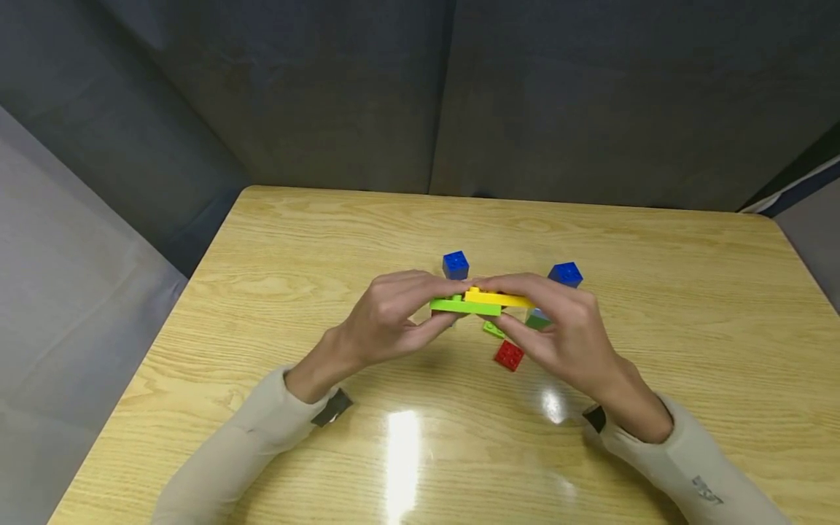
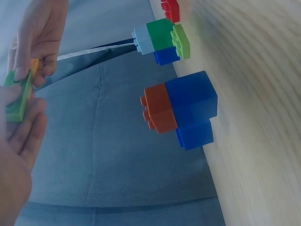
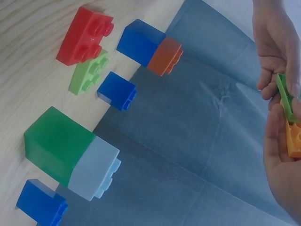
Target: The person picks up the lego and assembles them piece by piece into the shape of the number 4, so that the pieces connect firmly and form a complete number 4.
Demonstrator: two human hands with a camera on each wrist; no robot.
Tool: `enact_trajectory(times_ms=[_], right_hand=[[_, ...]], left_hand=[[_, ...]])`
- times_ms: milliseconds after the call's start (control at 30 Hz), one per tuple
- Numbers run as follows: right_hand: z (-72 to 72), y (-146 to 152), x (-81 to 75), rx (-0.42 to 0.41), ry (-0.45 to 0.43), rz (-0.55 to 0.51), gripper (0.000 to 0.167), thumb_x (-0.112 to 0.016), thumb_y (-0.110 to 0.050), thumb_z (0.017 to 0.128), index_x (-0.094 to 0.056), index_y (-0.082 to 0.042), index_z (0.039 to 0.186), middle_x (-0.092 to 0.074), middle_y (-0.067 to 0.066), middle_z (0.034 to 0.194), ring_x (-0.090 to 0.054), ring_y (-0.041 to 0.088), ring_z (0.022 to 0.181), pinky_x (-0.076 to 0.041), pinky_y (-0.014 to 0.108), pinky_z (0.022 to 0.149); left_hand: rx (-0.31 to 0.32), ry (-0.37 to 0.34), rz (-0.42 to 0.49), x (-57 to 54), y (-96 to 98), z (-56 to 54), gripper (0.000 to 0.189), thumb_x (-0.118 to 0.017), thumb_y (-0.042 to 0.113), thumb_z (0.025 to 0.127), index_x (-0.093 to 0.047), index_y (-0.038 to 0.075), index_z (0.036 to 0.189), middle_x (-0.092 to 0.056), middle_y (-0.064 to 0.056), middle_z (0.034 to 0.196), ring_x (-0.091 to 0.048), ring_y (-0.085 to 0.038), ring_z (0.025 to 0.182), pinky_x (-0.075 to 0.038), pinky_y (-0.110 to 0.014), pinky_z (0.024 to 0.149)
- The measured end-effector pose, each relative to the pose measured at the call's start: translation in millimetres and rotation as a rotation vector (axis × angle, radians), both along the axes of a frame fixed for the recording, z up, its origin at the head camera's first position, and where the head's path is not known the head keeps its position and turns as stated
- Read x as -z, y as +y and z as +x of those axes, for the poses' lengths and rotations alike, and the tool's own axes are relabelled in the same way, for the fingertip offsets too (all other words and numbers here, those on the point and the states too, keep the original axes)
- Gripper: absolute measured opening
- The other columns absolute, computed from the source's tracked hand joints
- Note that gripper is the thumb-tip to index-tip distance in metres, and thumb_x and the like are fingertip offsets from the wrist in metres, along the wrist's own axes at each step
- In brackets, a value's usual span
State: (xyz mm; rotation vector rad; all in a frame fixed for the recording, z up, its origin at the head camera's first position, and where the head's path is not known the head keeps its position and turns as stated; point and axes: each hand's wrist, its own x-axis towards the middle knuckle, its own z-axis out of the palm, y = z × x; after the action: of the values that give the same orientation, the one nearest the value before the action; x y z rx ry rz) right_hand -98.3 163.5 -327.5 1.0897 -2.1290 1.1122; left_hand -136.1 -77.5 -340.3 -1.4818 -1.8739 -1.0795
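Above the middle of the table, both hands hold two flat toy building bricks that overlap. My left hand (image 1: pixel 394 310) pinches the left end of the light green brick (image 1: pixel 466 308), fingers above and thumb below. From the other side, my right hand (image 1: pixel 564 328) pinches the yellow brick (image 1: pixel 502 299), its thumb under the green brick's right end. Yellow lies over green, shifted to the right; in the right wrist view the yellow brick (image 3: pixel 294 140) shows near the right hand's fingers.
On the wooden table (image 1: pixel 315 248) beneath and beyond the hands lie blue bricks (image 1: pixel 456 265), a red brick (image 1: pixel 509 355) and a small light green brick (image 1: pixel 494 329). An orange brick (image 2: pixel 160 108) sits on a blue one, and a light blue brick (image 3: pixel 95 167) on a green one.
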Motion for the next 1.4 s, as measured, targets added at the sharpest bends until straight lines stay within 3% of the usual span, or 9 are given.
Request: enact_trajectory(times_ms=[167, 300, 667, 800, 933, 1100, 1233, 1400], right_hand=[[-0.9, -0.4, -0.6, 0.006, 0.009, -0.001, 0.048, -0.063, -0.040, 0.104, -0.073, 0.006, 0.114, -0.076, 0.017, 0.109, -0.075, 0.030, 0.097, -0.054, 0.018, 0.091], [-2.0, -1.5, -1.5, -0.004, 0.003, -0.020, 0.047, -0.065, -0.038, 0.102, -0.073, 0.005, 0.117, -0.075, 0.015, 0.115, -0.072, 0.027, 0.105, -0.053, 0.020, 0.096], [-3.0, 5.7, 0.2, 0.006, -0.134, -0.002, 0.060, -0.064, -0.045, 0.099, -0.060, 0.003, 0.135, -0.065, 0.015, 0.130, -0.065, 0.022, 0.108, -0.053, 0.018, 0.090], [-4.4, 12.8, 4.0, 0.008, -0.212, 0.031, 0.056, -0.074, -0.021, 0.098, -0.052, 0.002, 0.143, -0.060, 0.015, 0.138, -0.066, 0.024, 0.110, -0.056, 0.020, 0.087], [-4.0, 18.2, 9.7, 0.050, -0.370, 0.136, 0.063, -0.075, 0.002, 0.094, -0.044, 0.002, 0.149, -0.057, 0.015, 0.141, -0.066, 0.025, 0.112, -0.059, 0.028, 0.087], [-4.9, 26.3, 14.6, 0.093, -0.562, 0.334, 0.046, -0.067, -0.015, 0.103, -0.049, -0.001, 0.144, -0.063, 0.013, 0.132, -0.070, 0.025, 0.107, -0.061, 0.039, 0.082], [-6.3, 31.8, 19.2, 0.085, -0.585, 0.436, 0.030, -0.069, -0.015, 0.102, -0.064, -0.004, 0.130, -0.068, 0.012, 0.123, -0.071, 0.021, 0.100, -0.060, 0.036, 0.078], [-8.2, 35.0, 25.8, 0.083, -0.567, 0.495, 0.024, -0.074, -0.012, 0.098, -0.070, -0.006, 0.121, -0.072, 0.008, 0.118, -0.071, 0.017, 0.096, -0.060, 0.038, 0.078]], left_hand=[[0.005, -0.030, 0.001, -1.8, 2.5, -0.2, 0.045, -0.087, -0.002, 0.081, -0.066, -0.008, 0.120, -0.074, -0.016, 0.110, -0.073, -0.021, 0.093, -0.058, -0.025, 0.087], [0.018, -0.061, -0.012, -2.2, 3.2, -0.9, 0.047, -0.085, -0.001, 0.084, -0.065, -0.007, 0.127, -0.073, -0.015, 0.118, -0.071, -0.018, 0.092, -0.056, -0.022, 0.084], [0.020, -0.122, 0.028, -0.6, 1.4, -1.7, 0.039, -0.076, -0.009, 0.086, -0.057, -0.007, 0.121, -0.069, -0.021, 0.123, -0.070, -0.026, 0.108, -0.057, -0.029, 0.092], [0.005, -0.147, 0.059, -1.0, -0.8, -2.7, 0.041, -0.076, -0.010, 0.084, -0.057, -0.007, 0.120, -0.069, -0.021, 0.118, -0.070, -0.024, 0.099, -0.057, -0.027, 0.088], [-0.009, -0.166, 0.069, -1.8, -1.7, -4.4, 0.041, -0.075, -0.011, 0.084, -0.057, -0.007, 0.121, -0.069, -0.021, 0.115, -0.069, -0.023, 0.095, -0.058, -0.027, 0.087], [-0.024, -0.165, 0.073, -2.5, -2.5, -6.3, 0.043, -0.073, -0.010, 0.085, -0.059, -0.008, 0.125, -0.070, -0.021, 0.117, -0.069, -0.023, 0.096, -0.058, -0.027, 0.085], [-0.028, -0.151, 0.076, -2.9, -3.2, -7.7, 0.040, -0.072, -0.010, 0.085, -0.063, -0.007, 0.124, -0.071, -0.019, 0.116, -0.068, -0.022, 0.094, -0.058, -0.027, 0.083], [-0.036, -0.155, 0.065, -3.4, -3.8, -8.8, 0.038, -0.074, -0.009, 0.085, -0.063, -0.006, 0.121, -0.071, -0.019, 0.114, -0.068, -0.022, 0.093, -0.058, -0.027, 0.084]])
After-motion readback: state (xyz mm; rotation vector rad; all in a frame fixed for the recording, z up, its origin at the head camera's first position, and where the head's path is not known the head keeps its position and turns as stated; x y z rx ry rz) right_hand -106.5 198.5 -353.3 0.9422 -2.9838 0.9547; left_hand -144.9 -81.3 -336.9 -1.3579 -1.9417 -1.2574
